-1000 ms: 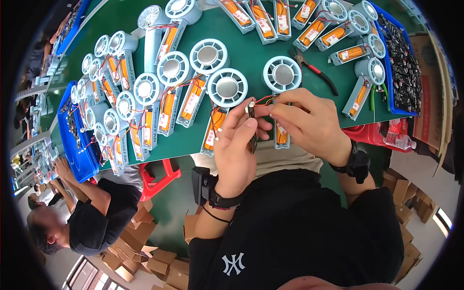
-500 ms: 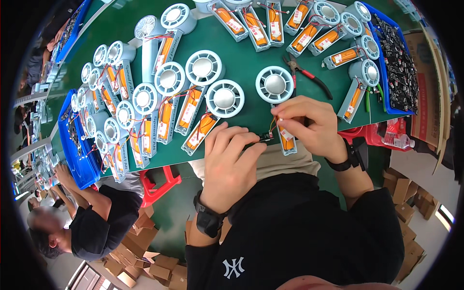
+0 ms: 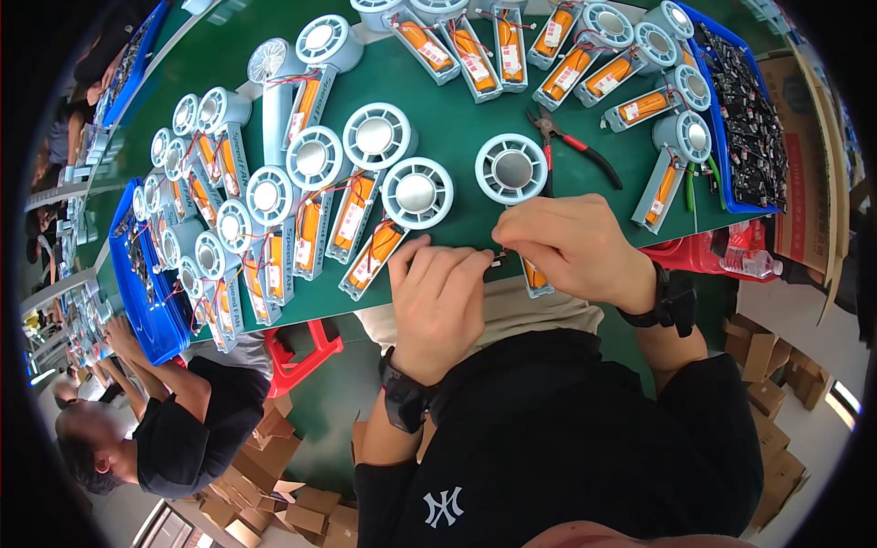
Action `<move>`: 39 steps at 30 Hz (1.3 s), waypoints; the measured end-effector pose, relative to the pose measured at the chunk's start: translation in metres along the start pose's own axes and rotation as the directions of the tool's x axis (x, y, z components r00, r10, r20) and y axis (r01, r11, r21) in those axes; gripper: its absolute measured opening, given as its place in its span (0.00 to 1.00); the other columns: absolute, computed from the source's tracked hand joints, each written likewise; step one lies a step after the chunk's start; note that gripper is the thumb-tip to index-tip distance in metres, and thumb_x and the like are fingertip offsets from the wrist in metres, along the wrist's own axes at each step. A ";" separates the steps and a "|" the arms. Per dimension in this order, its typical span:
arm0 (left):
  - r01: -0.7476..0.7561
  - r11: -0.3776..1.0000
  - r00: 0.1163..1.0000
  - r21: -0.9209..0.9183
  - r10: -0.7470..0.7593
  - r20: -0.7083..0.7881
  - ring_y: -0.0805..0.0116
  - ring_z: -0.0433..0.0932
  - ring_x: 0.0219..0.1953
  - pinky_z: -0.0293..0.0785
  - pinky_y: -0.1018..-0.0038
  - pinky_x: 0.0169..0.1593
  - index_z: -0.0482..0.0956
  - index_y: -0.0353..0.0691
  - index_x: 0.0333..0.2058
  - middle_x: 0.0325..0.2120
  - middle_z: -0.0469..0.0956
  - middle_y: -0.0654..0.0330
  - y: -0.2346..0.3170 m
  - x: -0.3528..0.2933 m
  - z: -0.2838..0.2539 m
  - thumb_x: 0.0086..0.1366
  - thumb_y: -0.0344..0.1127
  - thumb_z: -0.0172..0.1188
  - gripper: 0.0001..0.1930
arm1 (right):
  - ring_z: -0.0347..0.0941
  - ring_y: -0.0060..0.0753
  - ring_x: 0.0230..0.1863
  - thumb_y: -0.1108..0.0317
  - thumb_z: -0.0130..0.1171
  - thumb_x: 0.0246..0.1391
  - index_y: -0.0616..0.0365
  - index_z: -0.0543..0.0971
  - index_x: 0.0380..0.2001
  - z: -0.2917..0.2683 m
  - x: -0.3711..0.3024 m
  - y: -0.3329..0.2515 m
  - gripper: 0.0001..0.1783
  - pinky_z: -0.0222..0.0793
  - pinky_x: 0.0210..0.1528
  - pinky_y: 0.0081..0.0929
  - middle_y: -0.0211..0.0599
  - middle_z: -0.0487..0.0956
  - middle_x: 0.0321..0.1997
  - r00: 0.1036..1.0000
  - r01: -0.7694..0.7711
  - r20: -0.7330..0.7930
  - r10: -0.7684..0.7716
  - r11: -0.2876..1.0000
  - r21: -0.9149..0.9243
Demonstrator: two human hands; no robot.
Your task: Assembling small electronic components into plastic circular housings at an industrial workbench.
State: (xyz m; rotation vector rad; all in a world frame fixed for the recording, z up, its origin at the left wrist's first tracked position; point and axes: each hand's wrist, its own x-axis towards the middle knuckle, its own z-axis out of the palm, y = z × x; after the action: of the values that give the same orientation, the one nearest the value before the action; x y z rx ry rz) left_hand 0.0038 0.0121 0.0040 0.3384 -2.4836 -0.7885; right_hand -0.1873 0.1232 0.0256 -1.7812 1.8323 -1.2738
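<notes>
My left hand [image 3: 438, 306] is at the table's near edge, fingers closed on a small dark circuit board [image 3: 498, 261] that shows only in part. Just to its right, my right hand [image 3: 575, 251] pinches a small wire connector against the board's end; the fingertips mostly hide it. Beneath the right hand lies a light blue handheld fan [image 3: 512, 170], its round head facing up. An orange battery [image 3: 535, 277] shows in its opened handle, partly covered by the hand. Another opened fan [image 3: 417, 193] lies beyond my left hand.
Several opened fans with orange batteries cover the left and far table. Red-handled pliers [image 3: 589, 157] lie beyond my right hand. Blue trays of small boards stand left [image 3: 164, 333] and right [image 3: 722, 178]. A plastic bottle [image 3: 754, 263] is at right. A co-worker [image 3: 196, 425] sits at left.
My right hand has moved left and turned palm-down, bringing the connector from above the fan handle to the board. My left hand stays nearly in place.
</notes>
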 end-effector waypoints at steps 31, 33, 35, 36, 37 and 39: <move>-0.115 0.991 0.992 -0.072 0.110 -0.068 0.50 0.82 0.51 0.78 0.56 0.54 0.87 0.41 0.46 0.46 0.84 0.53 -0.004 0.018 0.008 0.48 0.24 0.74 0.22 | 0.85 0.41 0.40 0.78 0.62 0.59 0.62 0.83 0.47 -0.013 -0.012 0.003 0.12 0.78 0.42 0.30 0.40 0.86 0.42 0.946 -0.318 0.208 0.249 0.843 0.434; -0.156 0.988 0.984 -0.018 0.154 -0.088 0.50 0.82 0.50 0.78 0.55 0.54 0.87 0.42 0.46 0.46 0.83 0.52 -0.004 0.019 0.012 0.48 0.24 0.74 0.22 | 0.85 0.42 0.40 0.78 0.62 0.59 0.62 0.83 0.47 -0.014 -0.014 0.006 0.12 0.78 0.42 0.30 0.40 0.86 0.42 0.953 -0.295 0.198 0.230 0.851 0.434; -0.201 0.979 0.972 0.018 0.202 -0.122 0.49 0.83 0.49 0.79 0.54 0.53 0.87 0.42 0.46 0.46 0.83 0.51 -0.006 0.019 0.015 0.48 0.24 0.74 0.22 | 0.85 0.43 0.39 0.78 0.62 0.59 0.62 0.83 0.46 -0.015 -0.015 0.009 0.12 0.78 0.40 0.31 0.39 0.86 0.41 0.966 -0.248 0.177 0.189 0.866 0.433; -0.223 0.974 0.964 0.040 0.226 -0.140 0.49 0.83 0.49 0.80 0.53 0.53 0.87 0.42 0.46 0.46 0.83 0.51 -0.007 0.021 0.017 0.48 0.24 0.74 0.22 | 0.85 0.43 0.39 0.78 0.62 0.59 0.62 0.83 0.46 -0.017 -0.014 0.009 0.12 0.78 0.40 0.31 0.39 0.86 0.41 0.967 -0.243 0.176 0.183 0.867 0.435; -0.223 0.974 0.963 0.050 0.228 -0.141 0.49 0.83 0.49 0.80 0.53 0.53 0.87 0.42 0.46 0.46 0.83 0.51 -0.007 0.023 0.018 0.48 0.24 0.74 0.22 | 0.85 0.43 0.38 0.78 0.62 0.59 0.61 0.83 0.46 -0.019 -0.011 0.009 0.12 0.78 0.39 0.31 0.39 0.86 0.41 0.973 -0.221 0.162 0.167 0.884 0.413; -0.194 0.981 0.967 0.002 0.191 -0.170 0.49 0.83 0.48 0.80 0.53 0.53 0.87 0.41 0.45 0.45 0.82 0.51 -0.006 0.018 0.014 0.49 0.26 0.73 0.20 | 0.85 0.43 0.37 0.78 0.63 0.58 0.61 0.84 0.45 -0.012 -0.004 0.005 0.12 0.78 0.38 0.32 0.40 0.86 0.40 0.985 -0.148 0.139 0.099 0.904 0.402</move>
State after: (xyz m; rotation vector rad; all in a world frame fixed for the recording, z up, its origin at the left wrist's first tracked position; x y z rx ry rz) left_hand -0.0184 0.0066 -0.0022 0.1484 -2.3084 -0.6690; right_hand -0.1987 0.1303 0.0275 -1.4534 1.4533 -1.3544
